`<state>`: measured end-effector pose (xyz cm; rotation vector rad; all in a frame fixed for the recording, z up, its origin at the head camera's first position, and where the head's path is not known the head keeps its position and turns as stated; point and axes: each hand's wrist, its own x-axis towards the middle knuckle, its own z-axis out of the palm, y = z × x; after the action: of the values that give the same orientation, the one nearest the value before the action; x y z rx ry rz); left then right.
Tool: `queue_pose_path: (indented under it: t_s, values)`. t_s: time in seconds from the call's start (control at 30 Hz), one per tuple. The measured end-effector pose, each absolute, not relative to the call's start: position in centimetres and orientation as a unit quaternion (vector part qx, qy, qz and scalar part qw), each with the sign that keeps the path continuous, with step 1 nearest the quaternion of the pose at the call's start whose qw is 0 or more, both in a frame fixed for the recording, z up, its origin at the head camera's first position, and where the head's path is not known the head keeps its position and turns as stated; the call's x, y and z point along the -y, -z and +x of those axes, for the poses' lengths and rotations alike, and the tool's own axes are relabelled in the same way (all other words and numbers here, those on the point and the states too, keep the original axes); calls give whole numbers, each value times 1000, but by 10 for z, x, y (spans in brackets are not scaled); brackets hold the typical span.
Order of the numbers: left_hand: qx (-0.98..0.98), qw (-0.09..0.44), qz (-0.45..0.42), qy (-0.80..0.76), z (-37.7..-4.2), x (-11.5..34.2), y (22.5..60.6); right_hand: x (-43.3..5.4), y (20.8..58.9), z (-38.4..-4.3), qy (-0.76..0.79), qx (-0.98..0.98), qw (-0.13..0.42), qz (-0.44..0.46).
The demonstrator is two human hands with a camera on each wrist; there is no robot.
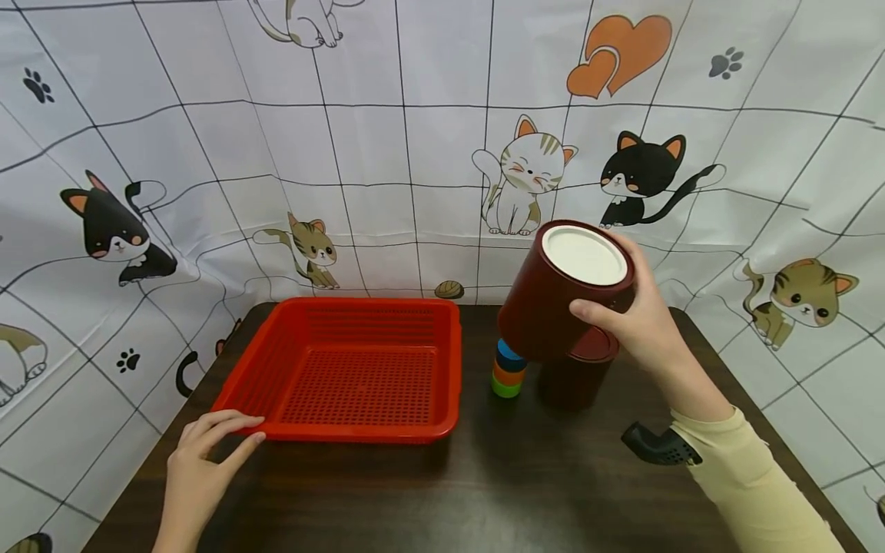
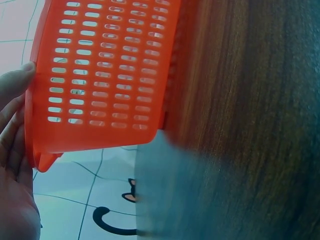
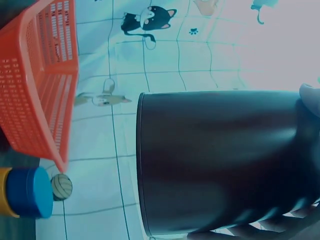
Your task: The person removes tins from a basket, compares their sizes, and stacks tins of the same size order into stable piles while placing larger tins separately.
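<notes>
My right hand (image 1: 639,307) holds a dark red canister (image 1: 546,307) up off the table, thumb on the near side and fingers round the far side. The canister is tilted, its end with a white disc (image 1: 584,255) facing up toward me. Its other end, with a thin rim, points left in the right wrist view, where the body (image 3: 220,160) looks nearly black. My left hand (image 1: 200,468) pinches the rim of a red plastic basket (image 1: 339,432) at its near left corner; the thumb (image 2: 22,75) lies against the rim in the left wrist view.
Behind the raised canister, a second dark red canister (image 1: 577,382) stands on the dark wooden table (image 1: 484,491), partly hidden. Beside it is a short stack of blue, black, orange and green round pieces (image 1: 508,378). A cat-print cloth (image 1: 442,153) hangs behind the table and along its sides.
</notes>
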<state>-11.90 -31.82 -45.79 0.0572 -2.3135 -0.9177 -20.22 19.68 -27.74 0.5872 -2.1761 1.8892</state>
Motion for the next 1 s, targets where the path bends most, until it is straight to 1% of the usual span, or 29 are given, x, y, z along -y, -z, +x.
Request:
queue_pose_path:
  t_s: [0.23, 0.53, 0.87, 1.0]
  values:
    - [880, 316, 23, 353, -119, 317, 456, -212, 285, -198, -619, 750, 133, 190]
    - [879, 318, 19, 355, -120, 318, 459, -226, 299, -197, -614, 754, 137, 189]
    - [877, 321, 18, 358, -119, 318, 460, -237, 297, -196, -653, 710, 177, 195]
    - [877, 321, 18, 358, -120, 318, 459, -244, 296, -196, -654, 709, 195, 178]
